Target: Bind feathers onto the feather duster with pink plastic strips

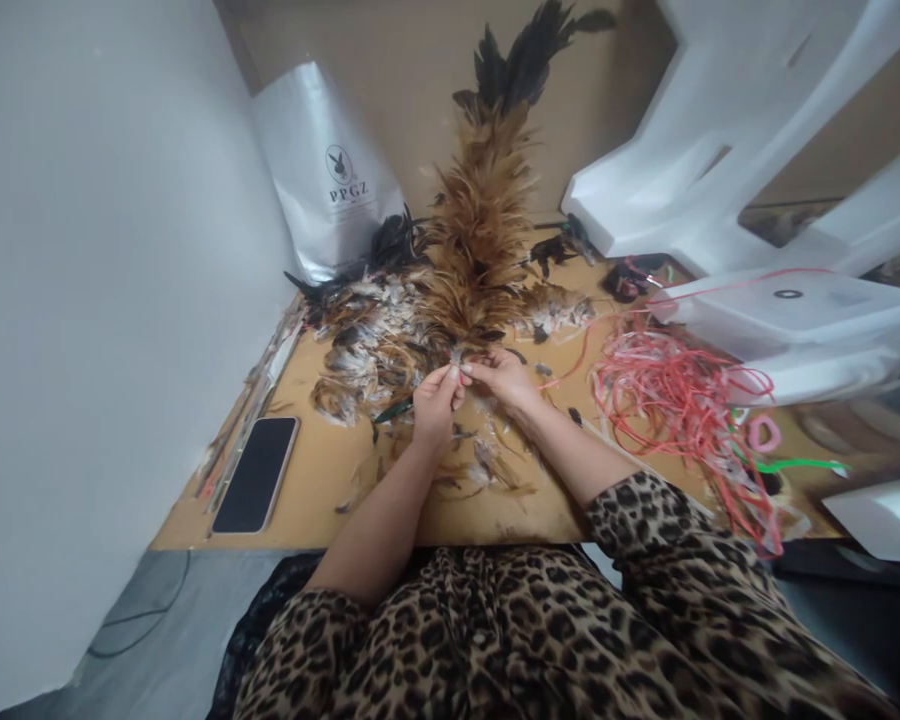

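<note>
— What have your hands got?

— My left hand (433,400) and right hand (504,378) meet at the base of the brown feather bundle (478,240), fingers pinched narrow on its quills.

— Where does it lie?

— Flat on the surface (315,480), tips pointing away from me, loose feathers (367,350) to its left, a phone (256,474) further left, red cord (675,400) to the right.

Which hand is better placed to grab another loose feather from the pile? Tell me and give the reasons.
Left, probably. The left hand sits right beside the loose feathers heaped on its side of the board. The right hand pinches the base of the feather duster, and its side holds mostly red strips.
</note>
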A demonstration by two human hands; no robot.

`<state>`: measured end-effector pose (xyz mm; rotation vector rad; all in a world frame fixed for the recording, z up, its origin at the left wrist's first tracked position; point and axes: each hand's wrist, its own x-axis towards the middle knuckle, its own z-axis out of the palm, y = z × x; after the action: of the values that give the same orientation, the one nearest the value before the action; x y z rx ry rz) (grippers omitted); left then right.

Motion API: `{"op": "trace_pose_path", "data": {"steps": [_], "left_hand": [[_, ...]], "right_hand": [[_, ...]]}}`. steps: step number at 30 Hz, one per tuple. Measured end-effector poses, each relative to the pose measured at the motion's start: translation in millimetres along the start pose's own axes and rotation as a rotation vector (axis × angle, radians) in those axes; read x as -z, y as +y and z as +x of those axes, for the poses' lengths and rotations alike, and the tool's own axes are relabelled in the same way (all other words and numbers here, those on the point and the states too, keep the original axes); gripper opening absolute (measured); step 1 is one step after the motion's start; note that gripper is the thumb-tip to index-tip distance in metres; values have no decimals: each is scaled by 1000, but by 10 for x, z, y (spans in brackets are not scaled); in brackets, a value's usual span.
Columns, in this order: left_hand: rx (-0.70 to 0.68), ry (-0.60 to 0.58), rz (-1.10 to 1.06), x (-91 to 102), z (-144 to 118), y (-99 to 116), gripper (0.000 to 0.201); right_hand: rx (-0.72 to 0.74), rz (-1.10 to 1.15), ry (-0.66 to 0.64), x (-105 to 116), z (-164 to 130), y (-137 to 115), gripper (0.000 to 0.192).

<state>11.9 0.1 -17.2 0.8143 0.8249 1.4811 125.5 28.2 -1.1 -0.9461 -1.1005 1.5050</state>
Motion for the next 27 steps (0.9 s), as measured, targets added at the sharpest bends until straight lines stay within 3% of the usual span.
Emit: {"op": "trace_pose_path", "data": {"steps": [13, 21, 27], "left_hand": [[47, 25, 20, -25, -13, -15, 29], [-72, 82, 146, 92, 59, 18, 25], [-207, 121, 236, 173, 118, -32, 24]], "right_hand": [[-12, -81, -28, 108, 40, -15, 44], [60, -467, 18, 141, 25, 74, 44], [96, -486, -77, 5, -80, -40, 34]]}}
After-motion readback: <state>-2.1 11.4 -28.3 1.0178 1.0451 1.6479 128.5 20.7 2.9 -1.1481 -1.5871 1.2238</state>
